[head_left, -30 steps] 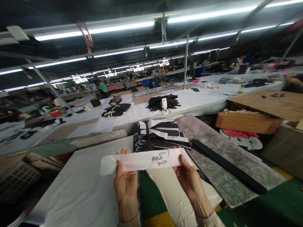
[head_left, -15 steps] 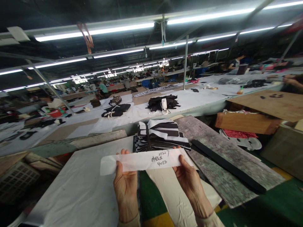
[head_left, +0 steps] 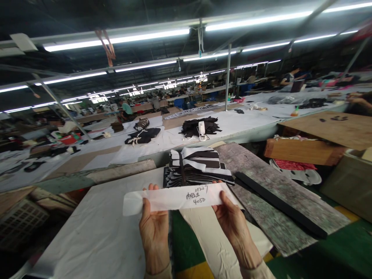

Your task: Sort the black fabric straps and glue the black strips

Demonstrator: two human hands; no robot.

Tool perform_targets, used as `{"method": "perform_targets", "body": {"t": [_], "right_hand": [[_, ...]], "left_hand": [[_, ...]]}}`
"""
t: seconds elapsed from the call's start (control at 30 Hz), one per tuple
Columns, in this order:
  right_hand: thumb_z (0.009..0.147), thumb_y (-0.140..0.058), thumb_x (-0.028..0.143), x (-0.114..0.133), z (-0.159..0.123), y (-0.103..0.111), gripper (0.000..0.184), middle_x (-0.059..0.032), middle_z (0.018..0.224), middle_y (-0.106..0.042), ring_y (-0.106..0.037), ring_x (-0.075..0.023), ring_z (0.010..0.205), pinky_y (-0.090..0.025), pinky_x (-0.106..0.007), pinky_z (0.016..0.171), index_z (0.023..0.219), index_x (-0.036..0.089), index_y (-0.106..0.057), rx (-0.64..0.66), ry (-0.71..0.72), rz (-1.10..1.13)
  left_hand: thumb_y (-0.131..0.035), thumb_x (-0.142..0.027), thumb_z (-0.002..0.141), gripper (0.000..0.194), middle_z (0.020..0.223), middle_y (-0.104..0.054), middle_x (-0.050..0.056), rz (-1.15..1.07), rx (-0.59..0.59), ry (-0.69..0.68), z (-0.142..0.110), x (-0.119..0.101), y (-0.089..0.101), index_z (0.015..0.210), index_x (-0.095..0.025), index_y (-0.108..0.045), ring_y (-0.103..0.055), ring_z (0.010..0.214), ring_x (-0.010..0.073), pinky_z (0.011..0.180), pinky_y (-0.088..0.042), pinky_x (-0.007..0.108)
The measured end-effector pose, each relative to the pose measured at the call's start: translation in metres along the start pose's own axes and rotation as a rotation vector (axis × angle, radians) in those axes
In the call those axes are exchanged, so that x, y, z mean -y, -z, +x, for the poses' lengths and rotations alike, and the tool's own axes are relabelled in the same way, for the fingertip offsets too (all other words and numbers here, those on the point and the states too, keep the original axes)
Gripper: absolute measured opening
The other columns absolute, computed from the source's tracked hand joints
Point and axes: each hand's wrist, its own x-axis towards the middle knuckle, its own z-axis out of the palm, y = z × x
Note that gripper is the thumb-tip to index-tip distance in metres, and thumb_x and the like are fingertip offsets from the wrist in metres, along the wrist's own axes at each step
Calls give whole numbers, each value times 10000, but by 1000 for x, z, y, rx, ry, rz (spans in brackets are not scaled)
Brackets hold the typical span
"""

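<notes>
Stretched between my hands is a white translucent strip (head_left: 174,197) with rounded ends and handwriting, including "11227" and "4050". My left hand (head_left: 154,228) pinches it left of its middle, thumb in front and fingers behind. At its right end my right hand (head_left: 232,223) grips it the same way. Just beyond the strip lies a bundle of black-and-white fabric strips (head_left: 194,164), bound by a dark band. A long black strip (head_left: 279,203) rests on the mottled grey board (head_left: 290,221) to the right. Cream material (head_left: 215,236) hangs below my right hand.
A white-covered surface (head_left: 101,228) spreads to the left. Across the long worktable (head_left: 174,141) lie a black fabric pile (head_left: 192,127), a small white fan (head_left: 201,128) and dark tied pieces (head_left: 143,135). A wooden drawer (head_left: 302,151) juts out at right. Other people work farther back.
</notes>
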Motion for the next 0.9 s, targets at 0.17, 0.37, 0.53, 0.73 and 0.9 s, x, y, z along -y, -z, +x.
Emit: {"method": "perform_targets", "body": {"t": [0.17,0.37,0.53,0.73,0.9], "right_hand": [[752,-710,123,0,0,-1,535,-47,1231,-627,-662,-191,972,-604,-301,786,1253,235,-561,-15,0,7],[752,-716,142,0,0,0,566,-36,1226,-631,-661,-184,981,-600,-291,796,1277,257,-540,7,13,-27],[752,-713,142,0,1,-1,566,-47,1223,-632,-679,-188,918,-617,-261,661,1278,255,-538,11,13,-22],[772,-697,135,-6,3,-3,531,-44,1139,-676,-671,-161,949,-596,-238,749,1272,230,-546,17,29,6],[768,-706,151,-7,4,1,534,-38,1136,-677,-666,-161,963,-591,-237,761,1271,227,-544,23,56,-6]], "left_hand": [[-338,-146,965,379,1091,-710,3,12,17,1,4,1,2,1243,-243,-576,-638,1051,116,1130,-299,355],[-258,-133,963,463,1141,-686,-48,81,100,21,5,-4,6,1094,-314,-664,-591,1132,104,1082,-372,312],[-296,-200,966,400,1206,-659,-17,25,99,-9,2,3,5,1074,-270,-675,-578,1158,146,1048,-423,350],[-348,-398,950,404,1291,-597,93,-14,387,338,-2,74,30,1089,-226,-685,-463,1283,251,1078,-380,459],[-472,-557,864,480,1357,-536,118,-6,539,395,-14,110,42,1189,-244,-635,-377,1343,283,1115,-298,496]]}}
